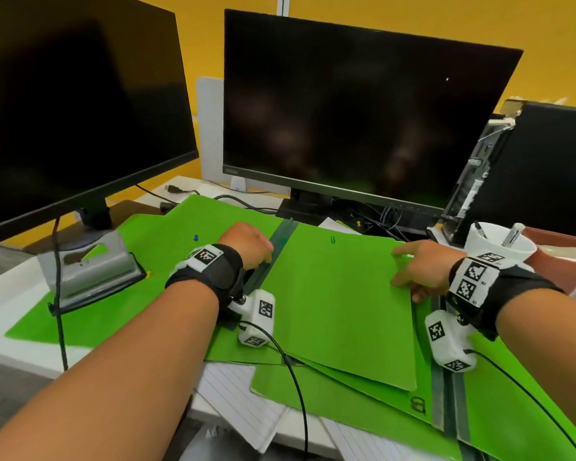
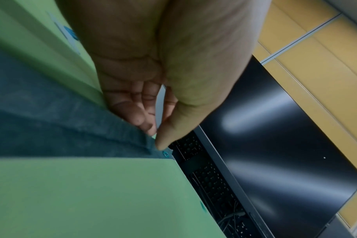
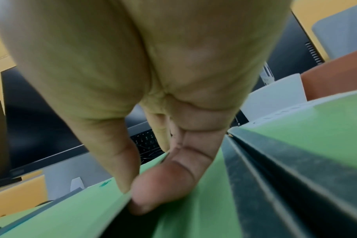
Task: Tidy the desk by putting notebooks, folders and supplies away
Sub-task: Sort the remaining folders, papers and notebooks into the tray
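green folder [image 1: 340,304] cover pinched by right hand [image 1: 423,271], left hand [image 1: 246,244] grip loosely curled at dark spine [image 1: 273,251], no readable writing

Bright green folders [image 1: 340,304] with dark grey-green spines [image 1: 280,241] cover the white desk [image 1: 0,294] — black monitors [image 1: 363,111] against a yellow wall [image 1: 413,18], black wrist straps [image 1: 220,271] carrying black-and-white checkered markers, white ruled paper [image 1: 233,394] at the near edge.

Both forearms bare, no sleeves. Left wrist [image 1: 210,267]: black strap, white block on top with a black-and-white square marker, white camera pod [image 1: 256,319] below with 2 visible markers and a black cable. Right wrist [image 1: 476,281]: same strap, several markers, white pod [image 1: 448,341], black cable.
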Tool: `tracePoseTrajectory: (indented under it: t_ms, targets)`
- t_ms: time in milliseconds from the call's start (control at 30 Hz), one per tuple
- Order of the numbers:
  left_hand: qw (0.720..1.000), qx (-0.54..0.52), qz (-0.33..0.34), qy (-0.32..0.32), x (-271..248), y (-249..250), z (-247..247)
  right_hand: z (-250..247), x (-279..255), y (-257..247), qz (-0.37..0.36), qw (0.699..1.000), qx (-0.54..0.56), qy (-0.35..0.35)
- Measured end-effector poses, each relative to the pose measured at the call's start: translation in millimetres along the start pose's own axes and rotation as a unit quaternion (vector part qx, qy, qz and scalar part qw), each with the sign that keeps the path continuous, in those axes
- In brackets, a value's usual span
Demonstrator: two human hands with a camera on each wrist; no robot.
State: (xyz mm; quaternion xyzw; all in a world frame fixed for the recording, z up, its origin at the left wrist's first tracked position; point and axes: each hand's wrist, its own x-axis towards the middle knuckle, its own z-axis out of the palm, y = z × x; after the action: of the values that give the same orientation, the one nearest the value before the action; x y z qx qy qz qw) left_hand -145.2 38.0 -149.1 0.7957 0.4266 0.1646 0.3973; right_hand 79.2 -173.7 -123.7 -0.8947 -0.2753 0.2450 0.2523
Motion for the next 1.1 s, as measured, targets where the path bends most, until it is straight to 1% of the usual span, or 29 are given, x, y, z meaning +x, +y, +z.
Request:
tracePoseTrajectory:
  t_ms: [67, 133, 167, 233, 267, 300, 367, 467, 533, 600, 633, 700, 800, 867, 1000, 1100]
  targets:
    - [1.000, -0.002, 0.000, -0.009, 0, 2, 1, -2, -3, 1, 0.004, 0.999, -0.040, 0.001]
    - [1.000, -0.011, 0.002, -0.019, 2, 5, 3, -2, -8, -2, 0.010, 0.993, -0.115, -0.004]
    - [0.999, -0.025, -0.001, -0.024, 3, 7, 3, -3, -10, -6, 0.009, 0.984, -0.176, 0.001]
    - [0.998, -0.051, -0.010, -0.028, 5, 12, 3, -5, -14, -18, -0.007, 0.953, -0.302, 0.019]
    - [0.998, -0.050, -0.013, -0.033, 6, 16, 2, -5, -12, -24, -0.015, 0.943, -0.330, 0.029]
    - [0.998, -0.047, -0.017, -0.041, 8, 20, 1, -5, -8, -32, -0.025, 0.940, -0.339, 0.038]
    - [0.997, -0.039, -0.029, -0.055, 16, 28, -3, -4, 4, -51, -0.046, 0.941, -0.332, 0.046]
    - [0.997, 0.001, -0.047, -0.065, 33, 40, -11, 2, 27, -82, -0.082, 0.952, -0.291, 0.053]
    - [0.996, 0.047, -0.045, -0.068, 45, 48, -14, 9, 41, -98, -0.096, 0.962, -0.252, 0.038]
    - [0.991, 0.115, -0.027, -0.059, 58, 52, -11, 18, 53, -106, -0.112, 0.956, -0.268, 0.035]
    - [0.986, 0.160, -0.015, -0.053, 63, 54, -8, 23, 58, -108, -0.111, 0.950, -0.289, 0.041]
    - [0.972, 0.229, -0.009, -0.046, 68, 58, -2, 33, 66, -105, -0.106, 0.950, -0.286, 0.058]
    - [0.966, 0.251, -0.008, -0.063, 74, 61, 7, 45, 81, -102, -0.108, 0.953, -0.275, 0.062]
    - [0.955, 0.291, -0.001, -0.057, 77, 62, 11, 47, 89, -105, -0.107, 0.950, -0.287, 0.060]
    - [0.939, 0.338, 0.000, -0.054, 85, 61, 14, 49, 100, -110, -0.108, 0.954, -0.276, 0.029]
    - [0.936, 0.344, 0.005, -0.078, 87, 60, 14, 51, 106, -108, -0.107, 0.958, -0.266, 0.006]
